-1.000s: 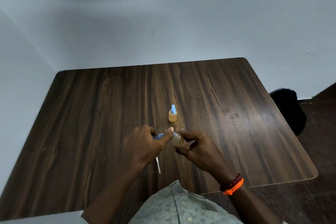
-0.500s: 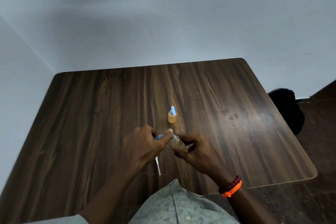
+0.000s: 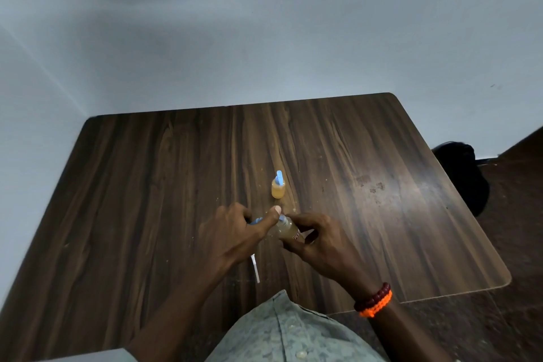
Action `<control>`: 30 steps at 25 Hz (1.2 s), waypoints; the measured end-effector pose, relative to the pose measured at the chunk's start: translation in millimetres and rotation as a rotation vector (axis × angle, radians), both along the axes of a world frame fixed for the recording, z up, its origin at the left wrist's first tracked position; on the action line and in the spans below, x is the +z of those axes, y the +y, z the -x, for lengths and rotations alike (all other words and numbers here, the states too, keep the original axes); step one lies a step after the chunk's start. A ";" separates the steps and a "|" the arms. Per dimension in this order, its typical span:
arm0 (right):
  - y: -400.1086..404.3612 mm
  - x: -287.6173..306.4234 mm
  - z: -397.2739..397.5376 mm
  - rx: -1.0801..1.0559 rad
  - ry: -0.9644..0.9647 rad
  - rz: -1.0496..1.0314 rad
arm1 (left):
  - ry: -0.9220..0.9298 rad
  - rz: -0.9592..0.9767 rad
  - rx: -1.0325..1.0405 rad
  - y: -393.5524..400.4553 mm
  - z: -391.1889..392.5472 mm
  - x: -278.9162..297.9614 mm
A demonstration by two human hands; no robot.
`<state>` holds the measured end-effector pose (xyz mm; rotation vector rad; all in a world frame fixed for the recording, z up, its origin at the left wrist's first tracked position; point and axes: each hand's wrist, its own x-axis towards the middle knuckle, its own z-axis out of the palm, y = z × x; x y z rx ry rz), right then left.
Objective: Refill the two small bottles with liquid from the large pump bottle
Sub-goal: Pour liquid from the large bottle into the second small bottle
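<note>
My right hand grips a clear bottle of amber liquid with a red label, tilted with its neck pointing left. My left hand is closed on a blue pump head. Its thumb rests at the bottle's neck. The pump's white dip tube hangs below the hand, over the table. A small amber bottle with a blue cap stands upright on the wooden table, just beyond my hands. The joint between pump and bottle is hidden by my thumb.
The table fits into a corner, with grey walls behind it and to the left. A black bag sits on the floor past the right edge. My patterned shirt fills the bottom of the view.
Both hands keep the same grip at the bottle's neck and have barely shifted. The small bottle on the table has not moved.
</note>
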<state>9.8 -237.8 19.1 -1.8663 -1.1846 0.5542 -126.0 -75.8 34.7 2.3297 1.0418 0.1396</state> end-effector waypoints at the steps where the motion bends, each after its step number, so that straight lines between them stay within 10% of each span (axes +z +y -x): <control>1: 0.1 -0.1 0.3 0.002 -0.010 0.001 | -0.018 0.019 0.004 -2.0 0.6 0.5; 30: 6.1 11.9 4.5 0.046 -0.021 -0.007 | -0.100 0.101 -0.001 -3.5 11.4 -5.3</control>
